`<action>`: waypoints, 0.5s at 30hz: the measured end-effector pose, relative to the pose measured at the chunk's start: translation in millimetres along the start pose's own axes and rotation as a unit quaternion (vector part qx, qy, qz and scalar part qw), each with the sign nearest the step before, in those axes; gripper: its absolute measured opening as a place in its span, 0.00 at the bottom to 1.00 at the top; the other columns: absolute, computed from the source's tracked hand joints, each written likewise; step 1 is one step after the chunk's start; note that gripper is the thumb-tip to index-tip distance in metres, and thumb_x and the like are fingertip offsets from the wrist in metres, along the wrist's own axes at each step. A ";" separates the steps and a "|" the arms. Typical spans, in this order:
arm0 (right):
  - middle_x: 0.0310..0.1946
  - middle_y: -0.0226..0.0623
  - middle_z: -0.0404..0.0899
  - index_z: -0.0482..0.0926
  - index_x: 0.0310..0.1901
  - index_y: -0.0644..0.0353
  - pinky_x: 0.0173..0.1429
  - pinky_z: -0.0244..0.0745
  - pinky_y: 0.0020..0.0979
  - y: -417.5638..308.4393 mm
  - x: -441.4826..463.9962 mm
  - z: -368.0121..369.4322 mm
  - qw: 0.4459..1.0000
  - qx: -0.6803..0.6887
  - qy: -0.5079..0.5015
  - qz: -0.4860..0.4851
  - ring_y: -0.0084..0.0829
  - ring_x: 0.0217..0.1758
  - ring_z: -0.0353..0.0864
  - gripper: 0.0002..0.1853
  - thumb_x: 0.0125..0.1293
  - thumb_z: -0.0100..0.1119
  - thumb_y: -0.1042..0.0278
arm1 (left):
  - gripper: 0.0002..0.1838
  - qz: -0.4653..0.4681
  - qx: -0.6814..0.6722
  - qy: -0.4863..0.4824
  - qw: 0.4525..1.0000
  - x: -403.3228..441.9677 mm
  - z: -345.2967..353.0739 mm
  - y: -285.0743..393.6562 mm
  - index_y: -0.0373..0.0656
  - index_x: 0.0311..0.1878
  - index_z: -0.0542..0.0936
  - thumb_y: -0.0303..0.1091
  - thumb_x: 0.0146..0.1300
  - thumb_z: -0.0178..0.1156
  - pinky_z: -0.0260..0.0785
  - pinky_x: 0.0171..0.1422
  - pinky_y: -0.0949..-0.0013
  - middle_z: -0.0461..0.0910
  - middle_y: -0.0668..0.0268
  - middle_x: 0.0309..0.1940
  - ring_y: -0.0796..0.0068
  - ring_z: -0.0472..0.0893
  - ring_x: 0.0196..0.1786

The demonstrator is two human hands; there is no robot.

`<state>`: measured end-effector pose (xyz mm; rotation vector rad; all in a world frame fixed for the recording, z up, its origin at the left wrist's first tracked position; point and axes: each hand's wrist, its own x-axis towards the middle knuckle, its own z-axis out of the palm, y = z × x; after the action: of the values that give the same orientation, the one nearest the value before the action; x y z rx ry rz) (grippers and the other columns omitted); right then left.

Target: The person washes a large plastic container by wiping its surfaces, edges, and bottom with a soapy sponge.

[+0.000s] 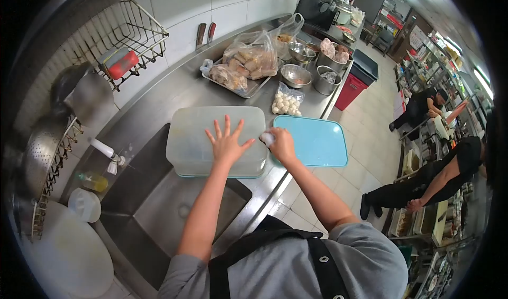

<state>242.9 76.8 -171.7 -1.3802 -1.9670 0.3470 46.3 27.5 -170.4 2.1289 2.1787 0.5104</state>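
Note:
My left hand [227, 144] lies with its fingers spread on a large translucent plastic container [189, 137], which stands at the edge of the sink. A thin blue edge shows along the container's near side. At the container's right edge, my right hand [283, 146] is closed around a small crumpled white wad [268, 138]; whether it is cloth, paper or plastic I cannot tell. Under and beside that hand lies a light blue plastic lid [320, 140], flat on the counter's front side. The fingers of my right hand partly hide the wad.
A steel sink [164, 214] with a white faucet [103, 148] lies before me. Behind the container are a bag of white balls [287, 102], a tray with bagged food [246, 90] and steel bowls [296, 75]. A wire rack [140, 29] hangs left. Two people in dark clothes stand at right.

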 end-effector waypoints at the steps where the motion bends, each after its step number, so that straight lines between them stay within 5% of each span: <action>1: 0.32 0.50 0.84 0.86 0.37 0.59 0.43 0.78 0.45 -0.4 -4.6 0.5 1.000 -0.003 -0.001 0.007 0.51 0.37 0.84 0.15 0.55 0.71 0.55 | 0.44 0.002 -0.003 -0.003 1.000 -1.2 0.8 -0.6 0.70 0.75 0.61 0.77 0.57 0.50 0.24 0.76 0.29 0.44 0.60 0.80 0.42 0.41 0.80; 15: 0.33 0.52 0.84 0.86 0.36 0.60 0.46 0.78 0.46 11.2 74.2 19.4 0.996 -0.043 0.005 0.076 0.51 0.37 0.85 0.14 0.52 0.70 0.59 | 0.44 0.014 -0.012 0.012 1.000 -1.8 0.8 -2.4 0.70 0.75 0.63 0.76 0.56 0.51 0.21 0.75 0.28 0.45 0.60 0.80 0.42 0.40 0.80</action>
<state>223.9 151.5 -163.4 -1.5885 -1.8925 0.3269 44.4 25.9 -172.1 2.1558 2.1457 0.5643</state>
